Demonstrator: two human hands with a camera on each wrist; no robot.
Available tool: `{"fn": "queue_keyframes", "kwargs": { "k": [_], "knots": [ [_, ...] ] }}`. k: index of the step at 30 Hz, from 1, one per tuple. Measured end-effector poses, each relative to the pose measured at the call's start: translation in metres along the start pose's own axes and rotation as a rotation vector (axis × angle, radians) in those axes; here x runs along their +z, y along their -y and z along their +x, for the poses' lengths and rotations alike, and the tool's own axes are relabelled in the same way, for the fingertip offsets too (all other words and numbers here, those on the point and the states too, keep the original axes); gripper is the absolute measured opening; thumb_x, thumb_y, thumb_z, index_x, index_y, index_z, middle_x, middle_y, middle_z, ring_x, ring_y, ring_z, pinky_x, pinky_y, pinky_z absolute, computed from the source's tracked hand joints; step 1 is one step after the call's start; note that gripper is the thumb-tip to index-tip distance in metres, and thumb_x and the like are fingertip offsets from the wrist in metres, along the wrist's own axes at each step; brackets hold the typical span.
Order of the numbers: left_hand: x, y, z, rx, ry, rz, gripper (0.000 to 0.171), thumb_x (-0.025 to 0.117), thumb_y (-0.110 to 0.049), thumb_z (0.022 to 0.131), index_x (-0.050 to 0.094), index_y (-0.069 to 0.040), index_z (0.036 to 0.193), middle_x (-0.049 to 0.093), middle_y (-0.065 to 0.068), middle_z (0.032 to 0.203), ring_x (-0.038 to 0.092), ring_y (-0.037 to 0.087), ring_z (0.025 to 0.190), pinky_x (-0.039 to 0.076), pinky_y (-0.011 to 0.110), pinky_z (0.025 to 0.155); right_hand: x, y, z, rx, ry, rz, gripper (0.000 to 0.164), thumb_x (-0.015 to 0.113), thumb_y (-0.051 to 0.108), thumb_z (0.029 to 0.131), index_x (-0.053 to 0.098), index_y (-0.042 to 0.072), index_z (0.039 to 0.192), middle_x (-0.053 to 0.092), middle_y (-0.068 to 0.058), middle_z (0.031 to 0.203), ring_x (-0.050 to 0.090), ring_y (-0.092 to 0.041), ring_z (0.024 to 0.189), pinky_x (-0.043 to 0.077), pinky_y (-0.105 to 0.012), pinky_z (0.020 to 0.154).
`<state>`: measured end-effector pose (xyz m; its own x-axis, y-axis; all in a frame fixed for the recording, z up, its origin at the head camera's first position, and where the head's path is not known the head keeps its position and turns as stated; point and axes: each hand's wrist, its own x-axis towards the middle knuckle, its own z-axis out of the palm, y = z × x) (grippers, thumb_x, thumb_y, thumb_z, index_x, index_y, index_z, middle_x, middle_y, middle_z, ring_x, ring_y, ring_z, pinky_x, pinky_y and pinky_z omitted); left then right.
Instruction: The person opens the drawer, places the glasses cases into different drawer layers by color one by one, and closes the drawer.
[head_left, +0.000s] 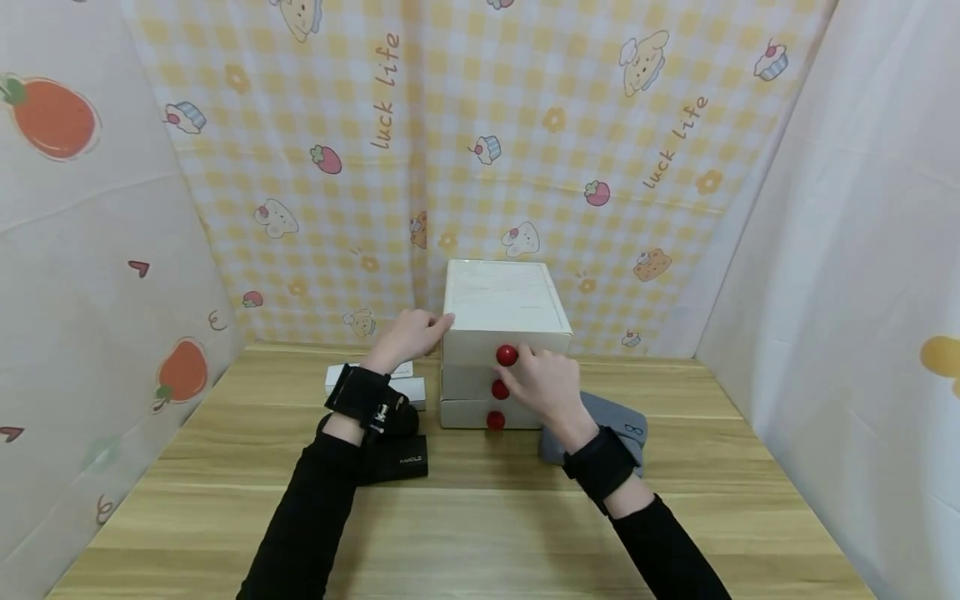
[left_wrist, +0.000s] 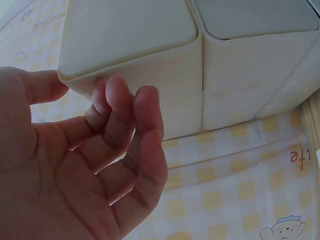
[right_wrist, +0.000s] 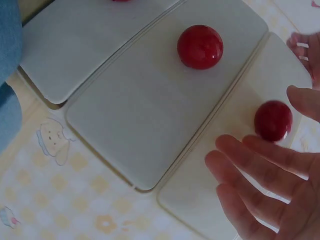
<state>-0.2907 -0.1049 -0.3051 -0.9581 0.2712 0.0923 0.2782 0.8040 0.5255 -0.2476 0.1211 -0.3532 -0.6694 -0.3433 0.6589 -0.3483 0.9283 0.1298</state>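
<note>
A white three-drawer box (head_left: 510, 296) stands toward the back of the table, with a round red knob on each drawer front. My left hand (head_left: 411, 337) is at its upper left front corner. In the left wrist view the thumb of that hand meets the corner, while the loosely bent fingers (left_wrist: 150, 115) lie along the box's side. My right hand (head_left: 551, 385) is at the top red knob (head_left: 507, 356). Thumb and forefinger stand on either side of the top knob (right_wrist: 273, 120) in the right wrist view, the other fingers spread below. All three drawers look pushed in.
Left of the drawers lie white boxes (head_left: 408, 392) and a black case (head_left: 397, 460), partly behind my left wrist. Grey-blue glasses cases (head_left: 618, 417) lie to the right, partly behind my right wrist. Printed cloth (head_left: 510, 183) hangs behind the wooden table (head_left: 480, 533).
</note>
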Motion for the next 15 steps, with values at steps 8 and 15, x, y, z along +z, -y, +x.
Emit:
{"fn": "queue_keyframes", "kwargs": {
  "k": [8,15],
  "knots": [
    [-0.0067,-0.0023,0.0021,0.005,0.118,0.0,0.058,0.032,-0.048,0.1,0.066,-0.004,0.084,0.055,0.004,0.058,0.039,0.013,0.049,0.032,0.027,0.053,0.0023,0.0073,0.0061,-0.029,-0.023,-0.094,0.046,0.07,0.042,0.082,0.046,0.012,0.057,0.026,0.003,0.046,0.026,-0.011,0.037,0.009,-0.022,0.042],
    [-0.0107,-0.0031,0.0025,0.003,0.155,-0.036,0.053,0.033,-0.045,0.101,0.062,-0.008,0.078,0.059,0.004,0.059,0.042,0.012,0.051,0.033,0.026,0.056,0.0011,0.0099,0.0038,-0.062,-0.056,-0.129,0.048,0.07,0.039,0.081,0.04,0.013,0.054,0.02,0.003,0.048,0.021,-0.01,0.04,0.008,-0.022,0.044]
  ]
}}
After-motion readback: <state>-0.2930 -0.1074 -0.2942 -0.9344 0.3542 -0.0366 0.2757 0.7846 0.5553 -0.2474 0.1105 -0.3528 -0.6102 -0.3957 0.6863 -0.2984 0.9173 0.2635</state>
